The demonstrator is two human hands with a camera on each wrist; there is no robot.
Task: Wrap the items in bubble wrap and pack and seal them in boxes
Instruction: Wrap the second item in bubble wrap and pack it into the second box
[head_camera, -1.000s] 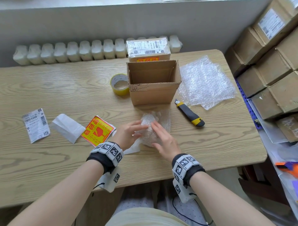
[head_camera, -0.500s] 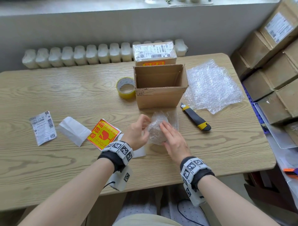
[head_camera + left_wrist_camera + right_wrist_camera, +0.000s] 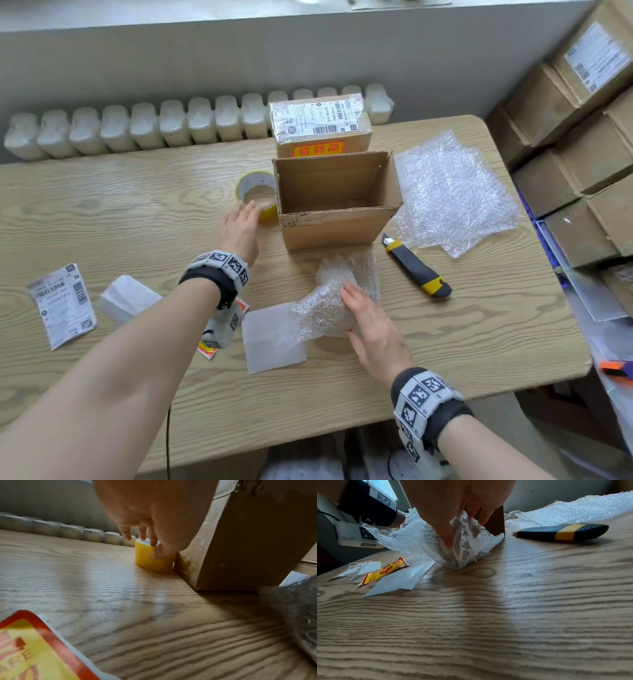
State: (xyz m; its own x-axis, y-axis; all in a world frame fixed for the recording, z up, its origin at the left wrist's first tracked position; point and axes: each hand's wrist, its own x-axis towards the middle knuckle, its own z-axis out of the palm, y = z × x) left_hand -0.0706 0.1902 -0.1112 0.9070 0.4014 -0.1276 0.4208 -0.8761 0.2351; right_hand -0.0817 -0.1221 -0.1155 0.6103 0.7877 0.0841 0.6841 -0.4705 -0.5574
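Observation:
A bubble-wrapped bundle lies on the wooden table in front of the open, empty cardboard box. My right hand grips the bundle from the near right, thumb and fingers dug into the wrap. My left hand is on the yellow tape roll left of the box. Its thumb lies on the roll's outer side and its fingertips on the top rim. The wrapped item itself is hidden.
Loose bubble wrap sheets and a utility knife lie right of the box. A sealed, labelled box stands behind it. A shipping label, white papers and a red-yellow sticker lie at the left. Stacked boxes flank the table's right.
My left hand has let go of the bundle and moved forward-left to the tape roll. The right hand stays on the bundle alone.

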